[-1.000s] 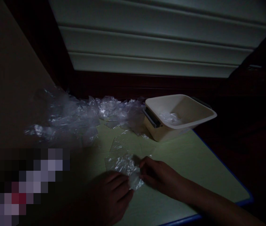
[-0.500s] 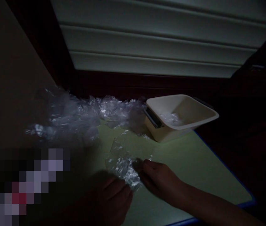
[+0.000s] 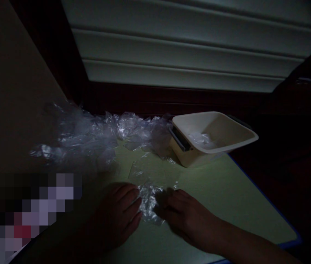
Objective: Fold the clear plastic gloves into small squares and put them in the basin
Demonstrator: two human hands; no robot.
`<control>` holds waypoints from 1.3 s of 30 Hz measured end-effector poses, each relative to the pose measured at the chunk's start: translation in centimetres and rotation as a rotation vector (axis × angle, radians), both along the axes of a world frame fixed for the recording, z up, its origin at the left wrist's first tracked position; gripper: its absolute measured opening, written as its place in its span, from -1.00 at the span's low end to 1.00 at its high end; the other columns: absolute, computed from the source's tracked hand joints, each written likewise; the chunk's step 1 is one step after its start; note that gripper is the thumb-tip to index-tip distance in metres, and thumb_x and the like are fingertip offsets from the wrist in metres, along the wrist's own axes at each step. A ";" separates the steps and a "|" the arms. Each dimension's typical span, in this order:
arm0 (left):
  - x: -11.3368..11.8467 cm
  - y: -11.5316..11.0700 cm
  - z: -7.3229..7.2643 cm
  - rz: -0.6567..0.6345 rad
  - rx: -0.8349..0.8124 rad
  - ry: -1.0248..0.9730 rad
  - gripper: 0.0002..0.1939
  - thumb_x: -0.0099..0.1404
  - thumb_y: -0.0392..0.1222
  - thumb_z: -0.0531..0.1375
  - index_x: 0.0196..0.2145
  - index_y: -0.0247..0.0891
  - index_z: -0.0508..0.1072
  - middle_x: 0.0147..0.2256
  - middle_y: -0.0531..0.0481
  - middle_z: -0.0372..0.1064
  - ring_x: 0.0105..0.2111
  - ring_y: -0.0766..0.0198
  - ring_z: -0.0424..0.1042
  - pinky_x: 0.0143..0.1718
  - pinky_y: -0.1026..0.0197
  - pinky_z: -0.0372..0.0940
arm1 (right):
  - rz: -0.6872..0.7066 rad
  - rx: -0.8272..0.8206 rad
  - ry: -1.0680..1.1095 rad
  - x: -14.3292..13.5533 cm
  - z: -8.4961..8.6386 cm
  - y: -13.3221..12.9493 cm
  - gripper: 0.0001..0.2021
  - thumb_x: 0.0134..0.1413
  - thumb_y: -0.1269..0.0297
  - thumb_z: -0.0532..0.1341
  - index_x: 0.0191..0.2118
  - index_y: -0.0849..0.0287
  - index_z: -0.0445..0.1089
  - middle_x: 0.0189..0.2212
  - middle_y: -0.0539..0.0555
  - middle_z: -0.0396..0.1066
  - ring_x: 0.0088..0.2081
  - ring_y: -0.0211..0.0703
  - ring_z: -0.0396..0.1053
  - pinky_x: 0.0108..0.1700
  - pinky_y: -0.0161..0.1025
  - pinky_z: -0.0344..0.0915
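Note:
A crinkled clear plastic bag (image 3: pixel 150 205) lies on the light green tabletop between my hands. My left hand (image 3: pixel 122 212) is at its left edge, fingers curled down on the plastic, with the thumb hidden. At the right edge, my right hand (image 3: pixel 184 214) has its fingers bent together over the film; dim light and shadow obscure its fingertips. Another flat, clear plastic piece (image 3: pixel 141 170) lies just beyond, partly meeting the bag.
A large heap of clear plastic bags (image 3: pixel 89 137) stretches along the back left of the table (image 3: pixel 226 205). A cream bin (image 3: pixel 199 156) with dark handles stands at the back right, some plastic (image 3: pixel 200 138) inside. Behind rises a slatted panel (image 3: pixel 182 62).
My left hand has moved up and left, from the bag's lower edge to its left side. The right hand has shifted slightly right and turned more palm-down.

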State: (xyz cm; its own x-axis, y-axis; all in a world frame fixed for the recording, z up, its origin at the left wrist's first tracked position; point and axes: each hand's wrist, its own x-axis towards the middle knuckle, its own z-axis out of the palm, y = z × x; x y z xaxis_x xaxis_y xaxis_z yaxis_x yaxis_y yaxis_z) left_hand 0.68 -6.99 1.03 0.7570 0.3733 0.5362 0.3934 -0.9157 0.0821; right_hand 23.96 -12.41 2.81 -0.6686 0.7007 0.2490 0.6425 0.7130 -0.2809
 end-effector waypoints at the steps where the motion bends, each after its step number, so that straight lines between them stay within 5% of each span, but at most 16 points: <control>1: -0.2 0.4 0.1 0.020 0.006 -0.007 -0.73 0.43 -0.28 -0.04 -0.22 -0.38 0.45 -0.20 -0.17 0.43 -0.13 0.09 0.36 -0.13 0.02 0.33 | -0.004 -0.002 0.000 0.1 0.1 0.0 -0.79 0.19 0.47 0.11 -0.12 0.23 0.44 -0.28 0.15 0.44 -0.25 -0.06 0.32 -0.17 -0.11 0.25; 6: -0.8 2.1 0.0 0.013 -0.012 0.041 -0.67 0.44 -0.27 -0.07 -0.34 -0.33 0.44 -0.33 -0.11 0.43 -0.26 0.14 0.39 -0.14 0.00 0.34 | -0.042 0.026 0.007 0.8 0.4 0.3 -0.85 0.20 0.41 0.15 -0.21 0.20 0.47 -0.33 0.12 0.46 -0.27 -0.06 0.34 -0.17 -0.11 0.24; 10: -0.2 1.3 -0.1 0.019 0.059 0.083 -0.68 0.42 -0.26 -0.04 -0.42 -0.31 0.41 -0.44 -0.08 0.40 -0.38 0.16 0.37 -0.27 0.03 0.32 | -0.083 0.062 0.000 1.0 0.2 0.4 -0.82 0.22 0.44 0.10 -0.21 0.21 0.46 -0.34 0.12 0.47 -0.29 -0.08 0.37 -0.17 -0.10 0.27; 15: 0.3 -0.5 0.7 -0.006 0.133 0.113 -0.63 0.43 -0.24 -0.06 -0.48 -0.29 0.40 -0.49 -0.06 0.38 -0.49 0.20 0.32 -0.43 0.11 0.27 | -0.052 0.122 -0.032 0.9 -0.2 0.4 -0.81 0.26 0.41 0.10 -0.14 0.21 0.45 -0.16 0.15 0.49 -0.11 -0.05 0.39 0.12 0.01 0.14; 23: -0.9 1.7 0.4 0.077 0.105 0.085 -0.71 0.43 -0.26 -0.06 -0.24 -0.34 0.44 -0.20 -0.14 0.47 -0.14 0.11 0.40 -0.13 0.05 0.34 | -0.056 0.088 -0.012 1.6 0.2 0.8 -0.80 0.28 0.39 0.08 -0.13 0.19 0.46 -0.14 0.12 0.49 -0.07 -0.08 0.40 0.15 0.02 0.15; 31: -0.5 1.2 0.3 0.031 0.117 0.140 -0.71 0.41 -0.26 -0.01 -0.42 -0.30 0.41 -0.43 -0.08 0.42 -0.42 0.17 0.37 -0.33 0.09 0.31 | -0.074 0.098 -0.044 1.7 -0.6 0.9 -0.80 0.25 0.43 0.11 -0.09 0.20 0.45 -0.08 0.15 0.48 -0.05 -0.06 0.41 0.17 0.07 0.14; 39: -0.6 1.4 0.3 0.030 0.159 0.075 -0.61 0.46 -0.28 -0.12 -0.38 -0.31 0.43 -0.42 -0.07 0.41 -0.37 0.17 0.37 -0.32 0.10 0.30 | -0.042 0.036 -0.030 2.2 0.1 1.1 -0.83 0.24 0.39 0.15 -0.13 0.18 0.47 -0.11 0.15 0.49 -0.02 -0.05 0.40 0.17 0.05 0.15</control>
